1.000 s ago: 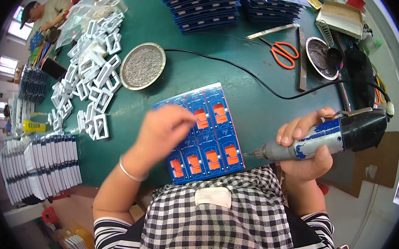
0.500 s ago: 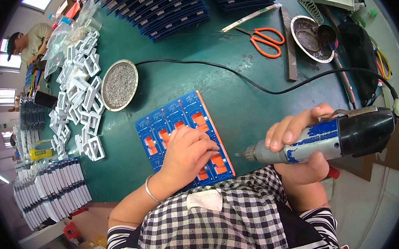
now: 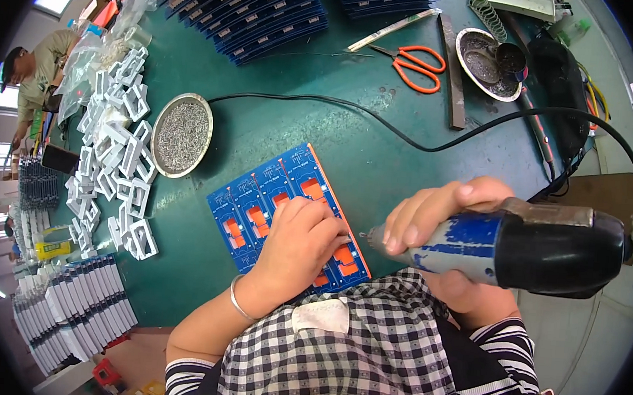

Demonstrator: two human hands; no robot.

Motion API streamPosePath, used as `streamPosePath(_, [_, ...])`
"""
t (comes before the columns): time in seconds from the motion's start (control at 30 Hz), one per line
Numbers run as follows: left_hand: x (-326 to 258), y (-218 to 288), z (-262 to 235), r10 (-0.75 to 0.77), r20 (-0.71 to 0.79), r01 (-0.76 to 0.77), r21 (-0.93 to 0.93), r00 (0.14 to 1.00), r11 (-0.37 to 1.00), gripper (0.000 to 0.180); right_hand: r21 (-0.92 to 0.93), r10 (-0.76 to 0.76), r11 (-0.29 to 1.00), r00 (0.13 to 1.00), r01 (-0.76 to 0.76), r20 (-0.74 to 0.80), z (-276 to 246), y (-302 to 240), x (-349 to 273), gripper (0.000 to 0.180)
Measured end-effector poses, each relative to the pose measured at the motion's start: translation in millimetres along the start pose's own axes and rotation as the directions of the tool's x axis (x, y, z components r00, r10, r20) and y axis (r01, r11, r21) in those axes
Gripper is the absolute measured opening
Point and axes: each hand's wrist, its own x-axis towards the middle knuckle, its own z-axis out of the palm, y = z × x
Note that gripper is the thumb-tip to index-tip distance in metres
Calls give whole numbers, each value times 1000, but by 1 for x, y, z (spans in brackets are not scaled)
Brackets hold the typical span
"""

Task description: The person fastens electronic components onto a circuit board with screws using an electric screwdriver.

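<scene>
A blue circuit board panel [image 3: 232,197] with orange showing through its cutouts and along its right edge lies at the table's front. My left hand [image 3: 300,242] rests on it with bent fingers. Its thumb and fingertips come together near the board's right edge; what they pinch, if anything, is too small to make out. My right hand [image 3: 440,213] is wrapped round an electric screwdriver [image 3: 467,241], grey and blue with a black rear end. The tool lies nearly level, its bit pointing left, just off the board's edge and close to the left fingertips.
Left of the board stands a bowl of small screws [image 3: 182,135], beside a heap of white plastic frames [image 3: 125,151]. A black cable [image 3: 352,104] crosses the table. Farther back lie orange-handled scissors [image 3: 417,67], a metal bar [image 3: 451,75] and stacked blue boards [image 3: 248,16]. Another person [image 3: 39,75] sits far left.
The screwdriver has moved left with my right hand, its bit now nearer the board's edge and the left fingertips. The left hand keeps its place on the board. The view has shifted slightly.
</scene>
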Motion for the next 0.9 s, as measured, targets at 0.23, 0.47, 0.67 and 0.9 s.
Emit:
streamPosePath(0.23, [-7, -8, 5, 42, -86, -49, -79, 995, 996, 21, -94, 90, 991, 996, -91, -22, 17, 3, 8, 58])
streamPosePath(0.47, [-8, -9, 6, 44, -114, -56, -101, 993, 993, 19, -94, 9, 996, 999, -4, 53, 21, 11, 10, 59])
streamPosePath(0.67, [-8, -8, 5, 59, -97, -68, -88, 994, 994, 15, -96, -2, 995, 999, 5, 39, 23, 8, 13, 58])
streamPosePath(0.9, [-8, -9, 0, 50, -74, -58, -104, 996, 993, 20, -390, 197, 911, 971, -132, 132, 39, -5, 21, 51])
